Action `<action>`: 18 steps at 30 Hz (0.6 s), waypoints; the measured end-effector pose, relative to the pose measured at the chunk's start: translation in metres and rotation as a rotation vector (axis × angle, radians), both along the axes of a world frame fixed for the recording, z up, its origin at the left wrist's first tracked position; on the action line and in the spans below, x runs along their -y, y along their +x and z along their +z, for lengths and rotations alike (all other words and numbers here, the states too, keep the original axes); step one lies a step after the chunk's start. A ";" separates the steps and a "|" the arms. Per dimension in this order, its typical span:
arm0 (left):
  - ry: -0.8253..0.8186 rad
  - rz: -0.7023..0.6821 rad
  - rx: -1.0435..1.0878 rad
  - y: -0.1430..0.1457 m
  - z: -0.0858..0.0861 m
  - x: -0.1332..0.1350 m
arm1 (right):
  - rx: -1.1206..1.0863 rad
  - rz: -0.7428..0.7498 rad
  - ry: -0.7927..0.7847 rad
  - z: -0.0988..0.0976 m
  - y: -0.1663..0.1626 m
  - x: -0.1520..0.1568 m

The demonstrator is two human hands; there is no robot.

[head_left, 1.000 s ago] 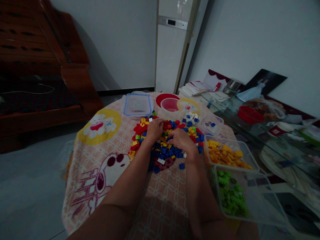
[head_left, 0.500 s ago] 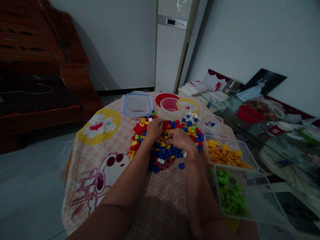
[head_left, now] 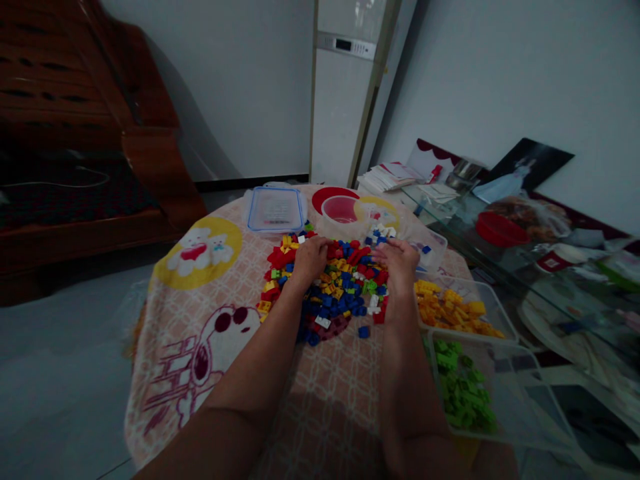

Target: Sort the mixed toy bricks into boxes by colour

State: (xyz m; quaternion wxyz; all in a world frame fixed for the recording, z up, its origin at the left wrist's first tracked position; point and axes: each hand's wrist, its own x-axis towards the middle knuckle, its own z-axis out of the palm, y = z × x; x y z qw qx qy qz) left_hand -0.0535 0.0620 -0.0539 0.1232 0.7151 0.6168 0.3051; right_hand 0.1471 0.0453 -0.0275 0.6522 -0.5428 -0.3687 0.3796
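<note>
A heap of mixed toy building bricks [head_left: 330,303], red, yellow, blue, green and white, lies on the cloth-covered table. My left hand [head_left: 311,259] rests on the heap's far left part, fingers curled together; whatever they hold is hidden. Over the heap's right edge is my right hand [head_left: 401,259], its fingers stretched leftward and apart, close to a small group of white bricks [head_left: 387,231] mixed with blue. I see no brick held in it. One blue brick [head_left: 363,331] lies apart at the near side.
Right of the heap stand a clear box of yellow-orange bricks [head_left: 450,310] and another of green bricks [head_left: 463,387]. Behind are a blue-rimmed lid [head_left: 276,209] and a pink bowl [head_left: 341,208]. A cluttered glass table [head_left: 505,263] adjoins on the right.
My right hand has moved from the middle of the heap to the right and slightly away from me, uncovering green and yellow bricks. My left hand has stayed nearly still.
</note>
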 end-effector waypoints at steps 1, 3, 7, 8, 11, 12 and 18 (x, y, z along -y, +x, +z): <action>0.002 0.000 0.001 0.000 0.000 0.000 | -0.042 -0.066 0.053 -0.003 0.003 -0.004; 0.005 -0.001 0.003 0.000 -0.001 -0.001 | -0.077 -0.114 0.119 -0.007 0.009 -0.009; 0.015 -0.002 0.006 0.000 -0.001 -0.001 | -0.023 -0.104 0.095 -0.008 0.014 -0.008; 0.016 -0.002 0.005 0.000 -0.001 -0.001 | 0.003 -0.098 0.063 -0.007 0.015 -0.006; 0.017 -0.003 0.005 -0.001 -0.001 -0.001 | 0.125 -0.043 -0.046 -0.002 0.015 0.001; 0.018 -0.003 0.006 -0.001 -0.001 -0.001 | 0.189 -0.015 -0.083 0.000 0.016 0.004; 0.003 -0.001 0.016 0.000 0.000 0.000 | 0.828 0.223 -0.346 0.006 0.028 0.017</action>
